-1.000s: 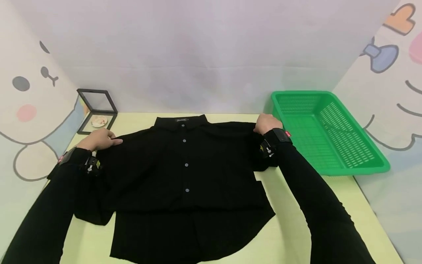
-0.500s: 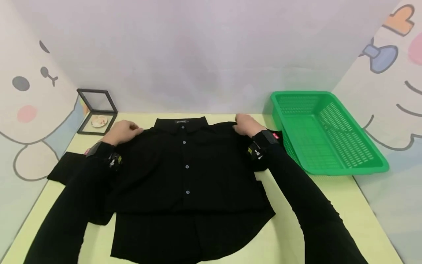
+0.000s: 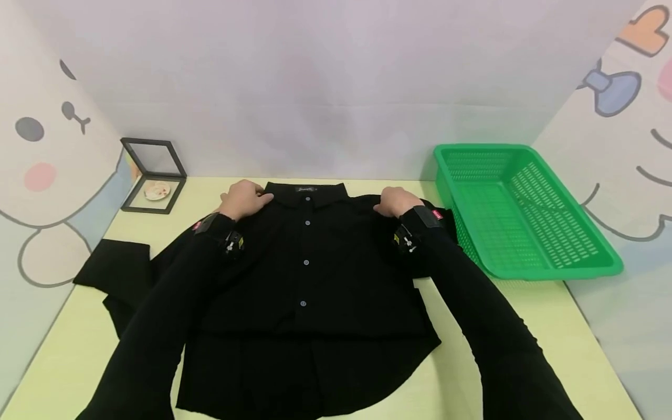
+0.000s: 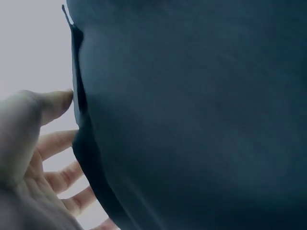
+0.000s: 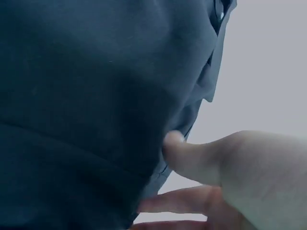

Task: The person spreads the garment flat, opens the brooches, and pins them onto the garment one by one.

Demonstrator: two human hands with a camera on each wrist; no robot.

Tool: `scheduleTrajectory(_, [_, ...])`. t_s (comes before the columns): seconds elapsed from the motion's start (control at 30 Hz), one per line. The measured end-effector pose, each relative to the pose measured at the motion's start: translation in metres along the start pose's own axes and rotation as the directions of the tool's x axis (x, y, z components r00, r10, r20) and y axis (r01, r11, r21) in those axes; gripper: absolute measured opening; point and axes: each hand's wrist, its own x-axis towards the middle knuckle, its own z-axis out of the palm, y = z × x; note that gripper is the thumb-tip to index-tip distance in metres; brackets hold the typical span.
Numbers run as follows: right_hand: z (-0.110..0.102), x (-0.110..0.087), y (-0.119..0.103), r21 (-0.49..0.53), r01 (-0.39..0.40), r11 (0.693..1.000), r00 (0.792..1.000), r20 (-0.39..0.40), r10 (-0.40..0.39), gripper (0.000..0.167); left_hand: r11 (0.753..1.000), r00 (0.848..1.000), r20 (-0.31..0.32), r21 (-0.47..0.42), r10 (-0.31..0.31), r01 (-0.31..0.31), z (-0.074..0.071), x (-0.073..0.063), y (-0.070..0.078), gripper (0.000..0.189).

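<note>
A black button-up shirt lies front up on the table, collar at the far side. My left hand is at the shoulder beside the collar. In the left wrist view its thumb meets the cloth's edge, while the spread fingers pass behind the cloth, tips hidden. My right hand holds the opposite shoulder edge. The right wrist view has that thumb on top of the fabric, the fingers reaching underneath. One shirt sleeve stretches out to the left; the other is partly covered by my right forearm.
A green plastic basket stands at the right, close to the right sleeve. At the back left sits an open black-framed case with a small round item in it. Walls rise behind and on both sides of the pale yellow table.
Both hands have come inward from the sleeves to the shoulders, the left one farther. The collar has shifted slightly right, and the left sleeve has been uncovered by my arm.
</note>
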Motion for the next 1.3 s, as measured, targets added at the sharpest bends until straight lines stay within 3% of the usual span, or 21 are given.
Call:
scheduleTrajectory(0.07, [-0.003,0.005,-0.006,0.047,0.014,0.999,0.998,-0.063,-0.011,0.034,1.0,1.0,-0.009,-0.007,-0.022,0.022,0.003,0.01,-0.002,0.046])
scheduleTrajectory(0.13, [-0.003,0.019,-0.013,0.079,0.067,0.995,0.992,-0.111,-0.058,0.026,0.999,0.999,-0.036,-0.03,-0.037,0.036,0.015,0.033,-0.017,0.05])
scheduleTrajectory(0.17, [0.004,0.039,-0.011,0.077,0.119,0.99,0.983,-0.152,-0.107,0.028,0.998,0.998,-0.048,-0.038,-0.043,0.041,0.022,0.046,-0.027,0.053])
scheduleTrajectory(0.23, [0.019,0.084,-0.009,0.084,0.187,0.979,0.973,-0.151,-0.173,0.041,0.996,0.996,-0.047,-0.044,-0.078,0.076,0.034,0.068,-0.043,0.062])
scheduleTrajectory(0.3, [0.044,0.141,0.001,0.077,0.241,0.968,0.959,-0.169,-0.225,0.054,0.994,0.993,-0.065,-0.051,-0.095,0.092,0.044,0.082,-0.051,0.065])
scheduleTrajectory(0.37, [0.072,0.198,0.012,0.076,0.243,0.967,0.952,-0.21,-0.223,0.061,0.992,0.993,-0.046,-0.063,-0.113,0.11,0.04,0.073,-0.037,0.063])
scheduleTrajectory(0.43, [0.089,0.226,0.016,0.11,0.223,0.969,0.951,-0.243,-0.191,0.06,0.994,0.995,-0.049,-0.074,-0.087,0.083,0.03,0.056,-0.018,0.055])
scheduleTrajectory(0.47, [0.093,0.231,0.016,0.139,0.211,0.968,0.953,-0.248,-0.173,0.057,0.996,0.996,-0.064,-0.079,-0.056,0.051,0.024,0.045,-0.008,0.046])
scheduleTrajectory(0.57, [0.09,0.212,0.009,0.219,0.252,0.942,0.928,-0.33,-0.172,0.045,0.994,0.994,-0.099,-0.094,0.053,-0.063,0.009,0.017,0.011,0.038])
scheduleTrajectory(0.67, [0.063,0.142,-0.016,0.29,0.264,0.92,0.928,-0.336,-0.16,0.042,0.977,0.975,-0.166,-0.126,0.149,-0.171,0.0,0.001,0.015,0.038])
scheduleTrajectory(0.7, [0.054,0.116,-0.023,0.277,0.293,0.915,0.908,-0.38,-0.176,0.044,0.97,0.966,-0.195,-0.137,0.172,-0.201,-0.003,-0.002,0.013,0.037])
scheduleTrajectory(0.8, [0.027,0.054,-0.043,0.278,0.318,0.906,0.898,-0.394,-0.195,0.039,0.947,0.936,-0.268,-0.162,0.229,-0.279,-0.011,-0.009,0.01,0.027])
scheduleTrajectory(0.93, [0.018,0.028,-0.038,0.221,0.474,0.853,0.822,-0.458,-0.338,0.034,0.924,0.909,-0.293,-0.15,0.297,-0.351,-0.022,-0.017,0.005,0.023])
scheduleTrajectory(1.0, [0.018,0.019,-0.03,0.199,0.553,0.809,0.781,-0.462,-0.421,0.033,0.918,0.906,-0.261,-0.131,0.332,-0.374,-0.026,-0.023,0.003,0.023])
scheduleTrajectory(1.07, [0.02,0.01,-0.023,0.197,0.604,0.773,0.756,-0.448,-0.477,0.031,0.908,0.905,-0.213,-0.124,0.369,-0.4,-0.027,-0.033,0.003,0.023])
scheduleTrajectory(1.17, [0.024,-0.004,-0.014,0.235,0.629,0.741,0.759,-0.392,-0.52,0.03,0.906,0.91,-0.117,-0.109,0.397,-0.409,-0.026,-0.049,0.003,0.027])
scheduleTrajectory(1.3, [0.034,-0.016,-0.008,0.322,0.58,0.748,0.814,-0.261,-0.519,0.025,0.924,0.929,0.033,-0.121,0.37,-0.364,-0.017,-0.064,0.001,0.036])
